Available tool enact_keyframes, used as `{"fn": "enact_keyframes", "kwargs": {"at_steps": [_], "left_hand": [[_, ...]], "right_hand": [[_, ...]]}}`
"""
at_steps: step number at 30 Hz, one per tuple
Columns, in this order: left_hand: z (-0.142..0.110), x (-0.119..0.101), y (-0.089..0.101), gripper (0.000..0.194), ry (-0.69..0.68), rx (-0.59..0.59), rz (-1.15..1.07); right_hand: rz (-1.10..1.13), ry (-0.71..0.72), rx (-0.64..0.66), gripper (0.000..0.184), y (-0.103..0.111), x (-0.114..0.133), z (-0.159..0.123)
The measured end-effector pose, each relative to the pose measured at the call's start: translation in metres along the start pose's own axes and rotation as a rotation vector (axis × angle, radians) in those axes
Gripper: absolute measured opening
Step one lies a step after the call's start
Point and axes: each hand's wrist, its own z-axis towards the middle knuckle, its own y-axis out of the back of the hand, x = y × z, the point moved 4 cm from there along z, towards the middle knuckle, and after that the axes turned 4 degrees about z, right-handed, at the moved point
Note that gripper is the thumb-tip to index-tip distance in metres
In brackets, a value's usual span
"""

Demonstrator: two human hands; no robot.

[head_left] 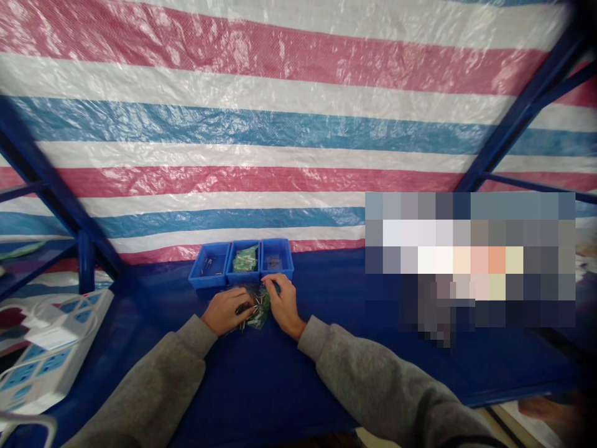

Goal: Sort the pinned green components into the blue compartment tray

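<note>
On the blue table, a loose heap of thin metal pins or screws (257, 303) lies beside and partly over a green printed packet (258, 320). My left hand (228, 309) rests at the heap's left side, fingers curved and thumb drawn in toward them among the metal pieces; what they hold, if anything, is too small to name. My right hand (285, 306) is at the right edge of the packet, thumb and forefinger pinched together just below the bins. Whatever is between those fingertips cannot be made out.
Three blue bins stand behind my hands: the left bin (196, 281) with a few metal pieces, the middle bin (242, 278) with green packets, the right bin (285, 249) with small pieces. A white power strip (69, 373) with cables lies left. A blurred patch covers the right.
</note>
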Motion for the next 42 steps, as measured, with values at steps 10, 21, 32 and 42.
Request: {"fn": "enact_keyframes", "kwargs": {"at_steps": [10, 21, 32, 42], "left_hand": [[0.001, 0.002, -0.004, 0.022, 0.033, -0.031, 0.024], [0.001, 0.001, -0.004, 0.020, 0.058, 0.000, 0.098], [0.001, 0.000, -0.003, 0.020, 0.055, -0.043, 0.073], [-0.003, 0.012, 0.014, 0.017, 0.157, -0.388, -0.083]], "right_hand": [[-0.006, 0.002, 0.012, 0.023, -0.001, 0.000, 0.000], [0.008, 0.008, 0.013, 0.022, 0.000, 0.002, -0.001], [0.024, 0.019, 0.001, 0.020, -0.001, 0.002, -0.001], [0.045, 0.021, -0.019, 0.018, 0.000, 0.001, -0.001]]}}
